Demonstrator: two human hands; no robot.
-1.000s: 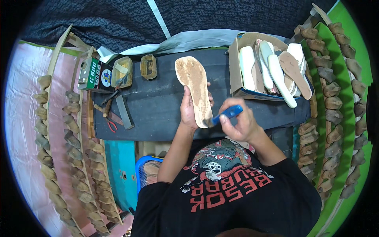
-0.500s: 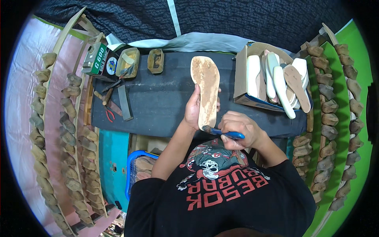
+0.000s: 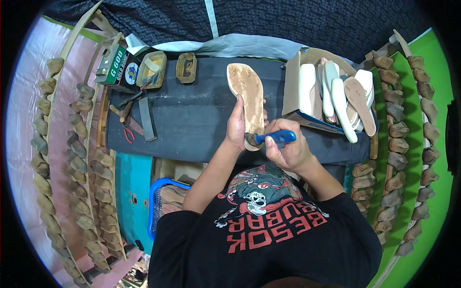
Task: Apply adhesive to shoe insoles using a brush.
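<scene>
A tan shoe sole (image 3: 247, 91), its surface blotchy, stands out in front of me with its broad end pointing away. My left hand (image 3: 236, 126) is closed round its narrower part, thumb along the left edge and fingertips showing at the right edge. In my right hand (image 3: 289, 151) is a brush with a blue handle (image 3: 279, 138), gripped in closed fingers. The brush's dark bristles (image 3: 250, 139) lie against the sole near its heel end.
Beyond my hands is a dark-covered table (image 3: 192, 120). At its left are a glue can (image 3: 118, 67), two tubs (image 3: 186, 68), pliers (image 3: 128, 133) and a grey block (image 3: 148, 120). A carton of soles (image 3: 294, 86) stands right. Racks of shoe lasts (image 3: 397, 129) flank both sides; a blue basket (image 3: 154, 206) sits below.
The brush has moved up from the sole's heel edge onto its face, and its handle has swung more level. My left hand keeps its hold on the sole, which is slightly more tilted.
</scene>
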